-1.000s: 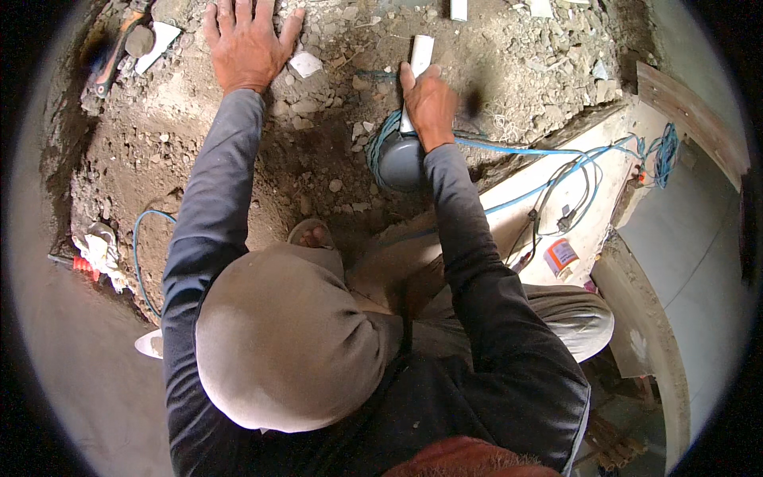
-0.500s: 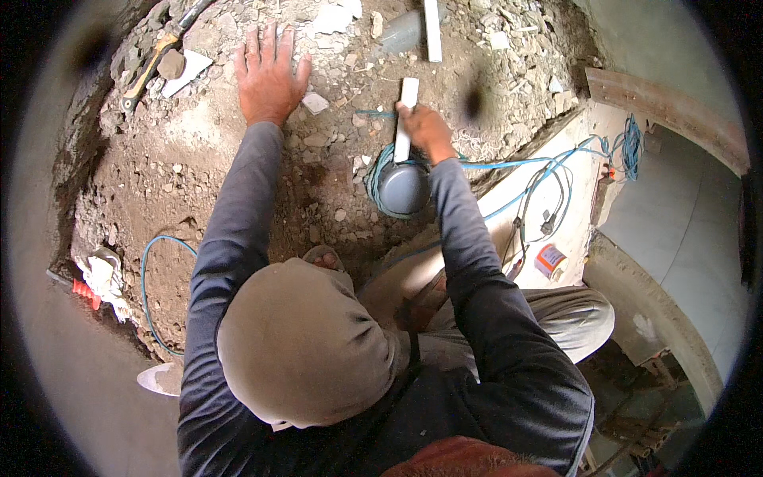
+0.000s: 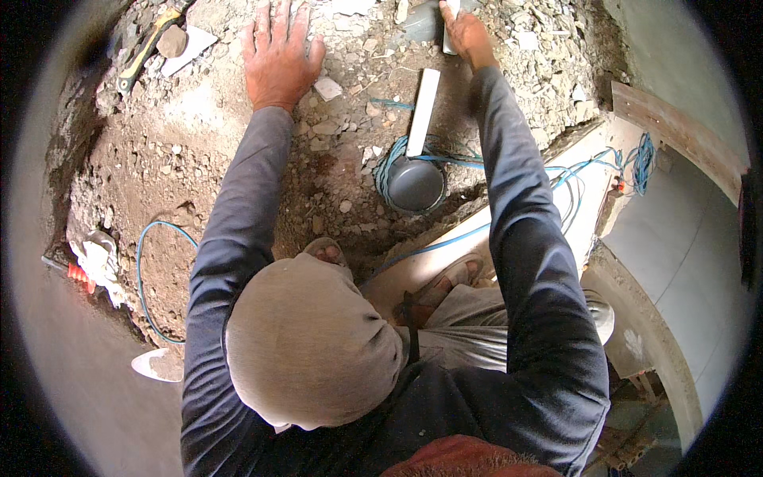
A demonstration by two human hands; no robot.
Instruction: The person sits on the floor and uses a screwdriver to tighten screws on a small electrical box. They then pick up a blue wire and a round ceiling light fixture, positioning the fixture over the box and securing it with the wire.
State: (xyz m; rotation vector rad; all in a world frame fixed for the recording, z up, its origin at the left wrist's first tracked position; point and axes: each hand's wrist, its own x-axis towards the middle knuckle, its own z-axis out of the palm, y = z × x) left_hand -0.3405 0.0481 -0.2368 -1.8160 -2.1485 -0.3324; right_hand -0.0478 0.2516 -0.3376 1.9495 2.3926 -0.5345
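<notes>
My left hand (image 3: 280, 67) lies flat with its fingers spread on the rubble-strewn dirt, holding nothing. Further right and near the top edge, my right hand (image 3: 470, 40) closes on a short white strip (image 3: 449, 41), partly hidden by the fingers. That strip stands beside a grey pipe (image 3: 420, 25) set in the dirt. Nearer to me, a second white strip (image 3: 423, 111) leans with its lower end at a round grey pipe cap (image 3: 416, 186). Blue cord (image 3: 383, 171) is wound around the cap. No hand touches this second strip.
A yellow-and-black handled tool (image 3: 148, 52) lies at the far left by a stone and a white shard (image 3: 189, 52). Blue cord (image 3: 642, 163) hangs coiled at the right. A blue hose (image 3: 140, 270) curves along the left. My sandaled foot (image 3: 445, 290) rests near the ledge.
My right hand has let go of the near white strip and reached farther away, onto the other strip. The left hand stays flat on the dirt. The whole view has shifted slightly.
</notes>
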